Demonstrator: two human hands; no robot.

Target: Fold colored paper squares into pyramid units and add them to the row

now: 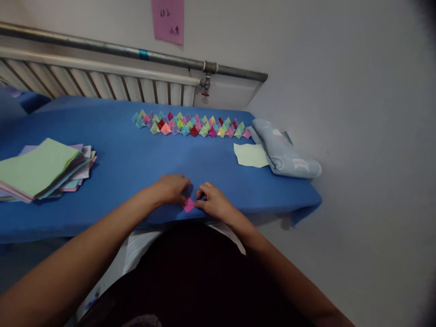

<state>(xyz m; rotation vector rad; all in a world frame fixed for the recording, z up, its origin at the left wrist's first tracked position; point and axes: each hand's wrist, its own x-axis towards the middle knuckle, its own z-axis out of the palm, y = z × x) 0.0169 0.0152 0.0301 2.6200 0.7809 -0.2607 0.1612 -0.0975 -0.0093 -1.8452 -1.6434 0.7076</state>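
Note:
A small folded piece of bright pink paper (189, 205) lies on the blue cloth near the front edge. My left hand (170, 188) holds its left side, the thumb pressed on it and the fingers curled. At its right corner my right hand (213, 200) pinches with thumb and forefinger, the other fingers bent inward. Part of the paper is hidden beneath the fingertips. Farther back, rows of small folded paper pieces (194, 127) in many colours stand close together.
On the left lies a stack of coloured paper sheets (41, 165). A pale green sheet (251, 156) rests beside a folded grey-blue blanket (284, 152) on the right. Behind the blue cloth (119, 150) are a radiator (98, 84) and a metal pipe (102, 47).

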